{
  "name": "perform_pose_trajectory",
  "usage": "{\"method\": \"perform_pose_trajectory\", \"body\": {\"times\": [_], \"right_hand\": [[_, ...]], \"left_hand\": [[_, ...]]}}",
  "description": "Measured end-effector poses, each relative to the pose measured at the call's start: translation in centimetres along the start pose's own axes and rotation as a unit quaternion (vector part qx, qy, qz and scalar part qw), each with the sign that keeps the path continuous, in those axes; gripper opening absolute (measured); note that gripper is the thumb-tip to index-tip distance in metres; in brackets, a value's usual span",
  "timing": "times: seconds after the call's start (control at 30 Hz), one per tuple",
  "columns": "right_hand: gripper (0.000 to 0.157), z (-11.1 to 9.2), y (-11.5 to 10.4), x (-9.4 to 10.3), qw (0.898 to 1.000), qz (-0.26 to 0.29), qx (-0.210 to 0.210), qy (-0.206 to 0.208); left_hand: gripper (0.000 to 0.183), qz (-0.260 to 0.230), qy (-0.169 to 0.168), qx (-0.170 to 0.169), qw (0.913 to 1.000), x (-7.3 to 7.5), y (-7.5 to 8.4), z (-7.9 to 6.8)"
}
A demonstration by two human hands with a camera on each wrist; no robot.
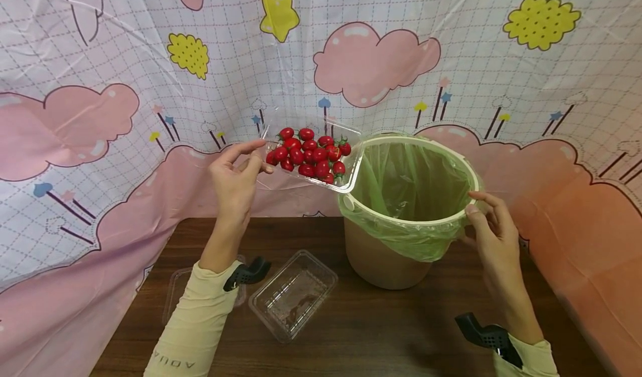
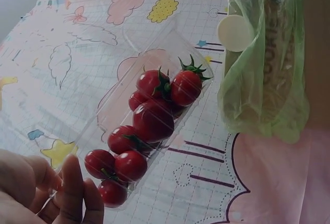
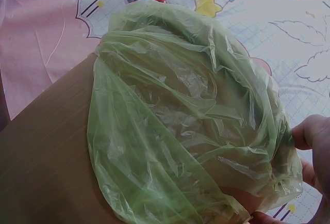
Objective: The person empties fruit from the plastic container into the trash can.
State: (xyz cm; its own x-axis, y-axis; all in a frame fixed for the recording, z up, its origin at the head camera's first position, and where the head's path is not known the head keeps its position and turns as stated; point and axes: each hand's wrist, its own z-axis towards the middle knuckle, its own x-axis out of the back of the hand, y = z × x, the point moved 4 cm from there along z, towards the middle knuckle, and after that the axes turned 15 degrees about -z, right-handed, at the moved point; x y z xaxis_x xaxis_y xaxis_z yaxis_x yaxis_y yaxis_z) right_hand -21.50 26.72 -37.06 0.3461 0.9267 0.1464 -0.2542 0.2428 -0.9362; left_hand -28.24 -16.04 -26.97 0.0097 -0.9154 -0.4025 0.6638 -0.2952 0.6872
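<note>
My left hand (image 1: pixel 236 179) pinches the near left end of a clear plastic tray (image 1: pixel 353 170), which it holds in the air tilted toward the bin. Many red cherry tomatoes (image 1: pixel 310 154), some with green stems, lie inside the tray; the left wrist view shows several tomatoes (image 2: pixel 153 120) through its wall. Right of the tray stands a bin (image 1: pixel 386 265) lined with a green plastic bag (image 1: pixel 401 237) folded over its pale rim. At the rim's right side, my right hand (image 1: pixel 494 226) grips the edge, thumb and fingers on the bag (image 3: pixel 196 110).
A second clear plastic tray (image 1: pixel 293 296) lies on the dark wooden table (image 1: pixel 371 338). Another clear plastic piece (image 1: pixel 173 293) lies partly under my left forearm. A patterned cloth (image 1: pixel 381 64) with clouds and stars hangs behind and at the sides.
</note>
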Motion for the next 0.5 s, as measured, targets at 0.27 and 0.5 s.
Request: {"method": "perform_pose_trajectory", "body": {"times": [0.27,0.5], "right_hand": [[0.041,0.0,-0.1,-0.1,1.0,-0.004,0.008,-0.002],[0.04,-0.1,0.0,0.0,1.0,-0.021,0.011,-0.002]], "left_hand": [[0.017,0.006,-0.012,-0.007,0.9999,-1.7,-0.5,0.0],[0.019,0.006,-0.031,-0.024,0.9992,-3.3,-1.0,-0.1]]}}
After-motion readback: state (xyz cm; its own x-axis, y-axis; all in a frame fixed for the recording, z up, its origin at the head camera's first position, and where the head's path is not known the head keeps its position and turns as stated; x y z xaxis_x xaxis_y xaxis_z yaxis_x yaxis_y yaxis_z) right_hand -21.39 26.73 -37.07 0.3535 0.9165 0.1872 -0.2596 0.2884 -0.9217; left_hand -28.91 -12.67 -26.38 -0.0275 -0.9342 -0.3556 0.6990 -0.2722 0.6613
